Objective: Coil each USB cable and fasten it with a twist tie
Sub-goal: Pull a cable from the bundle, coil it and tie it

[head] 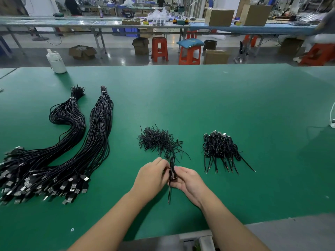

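Note:
A coiled black USB cable [172, 173] stands upright between my two hands near the table's front middle, its loose end hanging down toward me. My left hand [151, 176] pinches the coil from the left. My right hand [189, 180] cradles it from the right with curled fingers. Just beyond lies a loose heap of black twist ties [156, 141]. Two long bundles of uncoiled USB cables [76, 142] sprawl at the left, plugs toward me. A stack of coiled, tied cables [220, 146] sits at the right.
The green table [199, 98] stretches wide around the piles. A white bottle [56, 62] stands at its far left edge. A white cord [332, 113] enters at the right edge. Stools, boxes and other benches fill the floor beyond.

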Demonstrator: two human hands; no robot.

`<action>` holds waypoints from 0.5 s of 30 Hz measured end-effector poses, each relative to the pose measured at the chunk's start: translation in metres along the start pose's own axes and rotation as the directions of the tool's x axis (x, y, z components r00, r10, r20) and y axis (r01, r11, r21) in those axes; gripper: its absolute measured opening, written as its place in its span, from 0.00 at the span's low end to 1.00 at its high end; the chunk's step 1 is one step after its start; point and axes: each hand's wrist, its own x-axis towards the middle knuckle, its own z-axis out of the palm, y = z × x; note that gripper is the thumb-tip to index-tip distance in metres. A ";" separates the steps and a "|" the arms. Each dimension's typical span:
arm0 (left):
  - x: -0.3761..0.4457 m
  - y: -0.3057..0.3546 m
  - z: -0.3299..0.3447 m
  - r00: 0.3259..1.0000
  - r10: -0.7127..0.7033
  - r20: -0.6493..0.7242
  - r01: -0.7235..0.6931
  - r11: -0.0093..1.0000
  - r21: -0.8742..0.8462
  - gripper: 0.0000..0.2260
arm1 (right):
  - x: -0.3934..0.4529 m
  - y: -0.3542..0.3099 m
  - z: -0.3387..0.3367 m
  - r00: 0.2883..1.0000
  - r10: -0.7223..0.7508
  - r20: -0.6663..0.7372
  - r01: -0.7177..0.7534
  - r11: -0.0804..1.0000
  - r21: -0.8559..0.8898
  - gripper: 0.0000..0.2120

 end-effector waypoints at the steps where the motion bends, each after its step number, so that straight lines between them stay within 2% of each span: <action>1: 0.000 -0.001 0.000 1.000 -0.019 0.008 0.019 1.000 -0.020 0.02 | 0.000 0.000 -0.001 1.000 0.000 0.013 0.000 1.000 0.010 0.15; 9: -0.003 -0.006 0.006 0.990 -0.136 0.048 0.138 0.989 -0.055 0.02 | 0.000 0.000 -0.002 1.000 0.010 0.025 -0.009 0.999 -0.041 0.20; 15: -0.004 -0.006 0.007 0.991 -0.123 0.059 0.127 0.990 -0.065 0.02 | 0.001 0.002 -0.002 1.000 0.016 0.017 -0.014 0.996 -0.091 0.14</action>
